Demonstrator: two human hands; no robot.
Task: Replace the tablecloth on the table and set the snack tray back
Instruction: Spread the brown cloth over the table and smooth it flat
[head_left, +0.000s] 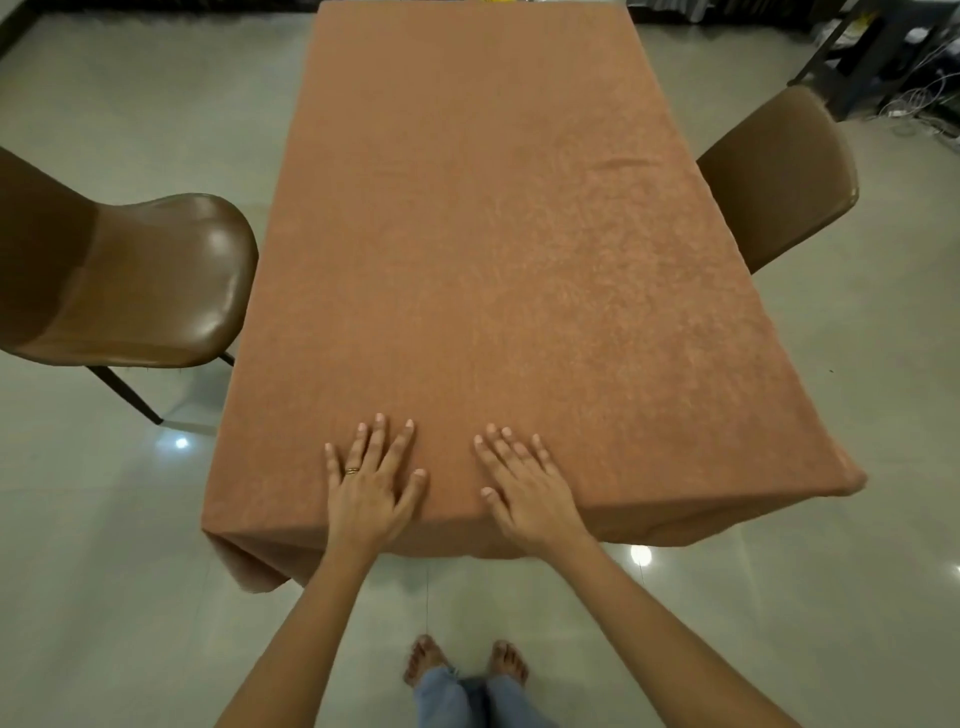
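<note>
Left hand (371, 483) lies flat, palm down, on the tablecloth (493, 234) just inside its near edge, fingers straight and spread, gripping nothing; a thin gold ring (352, 471) sits on one finger. Right hand (524, 488) lies beside it, a small gap between the two, also palm down with fingers splayed and straight, the heel of the palm at the cloth's near fold. Both forearms are bare. The tablecloth is spread over the whole table, which is hidden beneath it. Colour is a rust-terracotta brown with a faint mottled, damask-like figure in the weave. The top surface lies smooth and taut; a slight ripple shows toward the cloth's far right side. At the near edge the cloth folds over and hangs down in a short skirt. Its near left corner droops in a loose pointed fold; its near right corner juts outward. To the left of the tablecloth stands a brown glossy chair (150, 280), seat close to the cloth's side edge. To the right of the cloth, further along, a second brown chair (779, 176) is tucked against its side. Below the near edge are the person's bare feet (467, 660) and blue jean hems (467, 699) on a pale polished tile floor (104, 571). Beyond the cloth's far right corner is a tangle of white cables (919, 104).
</note>
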